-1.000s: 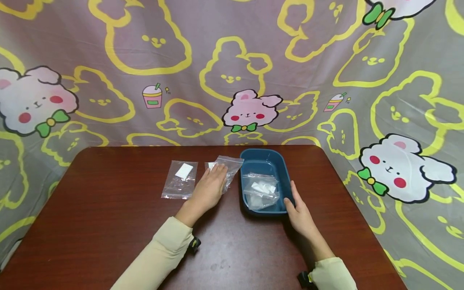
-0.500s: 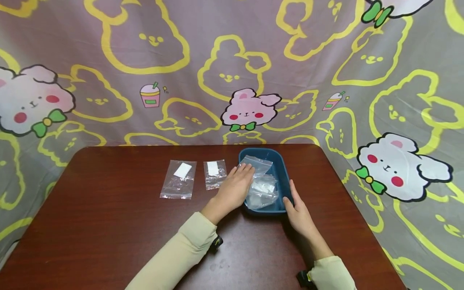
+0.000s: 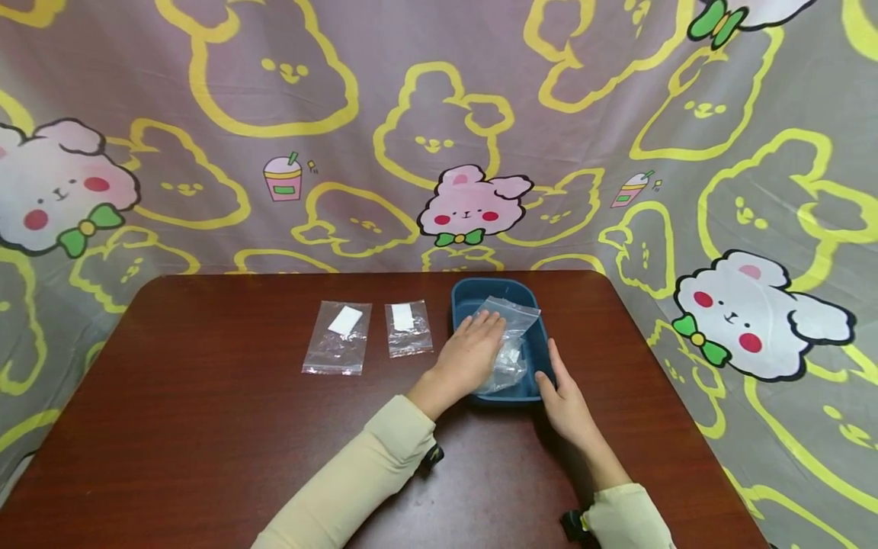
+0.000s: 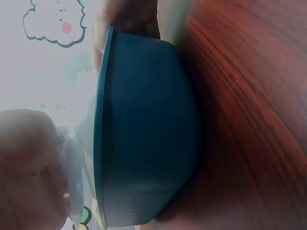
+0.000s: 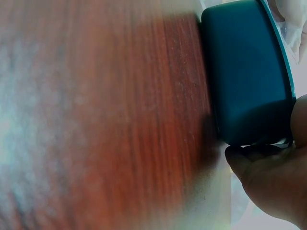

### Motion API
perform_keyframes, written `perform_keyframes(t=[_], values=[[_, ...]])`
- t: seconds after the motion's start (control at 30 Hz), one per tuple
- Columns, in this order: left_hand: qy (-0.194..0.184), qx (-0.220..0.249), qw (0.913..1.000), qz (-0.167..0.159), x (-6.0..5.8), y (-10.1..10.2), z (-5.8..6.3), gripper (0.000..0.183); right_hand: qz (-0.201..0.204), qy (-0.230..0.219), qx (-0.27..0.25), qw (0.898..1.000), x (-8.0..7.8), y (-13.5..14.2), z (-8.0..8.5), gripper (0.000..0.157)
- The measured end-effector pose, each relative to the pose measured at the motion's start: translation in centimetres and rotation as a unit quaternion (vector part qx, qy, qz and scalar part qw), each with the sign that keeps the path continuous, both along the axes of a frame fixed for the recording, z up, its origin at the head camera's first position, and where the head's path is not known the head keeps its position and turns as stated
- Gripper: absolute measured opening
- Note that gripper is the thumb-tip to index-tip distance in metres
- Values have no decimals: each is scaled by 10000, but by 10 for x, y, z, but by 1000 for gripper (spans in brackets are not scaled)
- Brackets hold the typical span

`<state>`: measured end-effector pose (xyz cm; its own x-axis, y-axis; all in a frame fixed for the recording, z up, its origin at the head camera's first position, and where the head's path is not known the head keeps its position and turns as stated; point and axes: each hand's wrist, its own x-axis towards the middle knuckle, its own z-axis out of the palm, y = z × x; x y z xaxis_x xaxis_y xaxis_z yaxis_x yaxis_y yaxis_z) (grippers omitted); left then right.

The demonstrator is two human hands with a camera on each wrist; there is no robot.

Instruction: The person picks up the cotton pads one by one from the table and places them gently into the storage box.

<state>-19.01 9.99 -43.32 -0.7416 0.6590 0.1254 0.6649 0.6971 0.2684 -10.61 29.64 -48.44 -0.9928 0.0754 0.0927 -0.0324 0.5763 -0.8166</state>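
Over the blue plastic basin, my left hand holds a clear zip-lock bag from above. The left wrist view has the bag's film showing beside my fingers, just past the basin's rim. More clear bags with white pieces lie inside the basin, partly covered by my left hand and the held bag. My right hand grips the basin's near right corner, thumb at the rim and fingers along the outer side. In the right wrist view that hand touches the end of the basin.
Two flat zip-lock bags lie left of the basin on the brown wooden table: a larger one and a smaller one, each with a white piece inside. A cartoon-printed curtain hangs behind the table and along its sides.
My left hand has taken the zip-lock bag from beside the smaller flat bag and carried it right, over the basin. My right hand has stayed at the basin's corner.
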Motion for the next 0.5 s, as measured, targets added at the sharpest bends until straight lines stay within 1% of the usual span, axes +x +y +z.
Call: perform_keyframes(t=[0.5], values=[[182,-124,9998,-22,-1,8,-5,47,2,67,-12,10000,-2,1,-4,64]])
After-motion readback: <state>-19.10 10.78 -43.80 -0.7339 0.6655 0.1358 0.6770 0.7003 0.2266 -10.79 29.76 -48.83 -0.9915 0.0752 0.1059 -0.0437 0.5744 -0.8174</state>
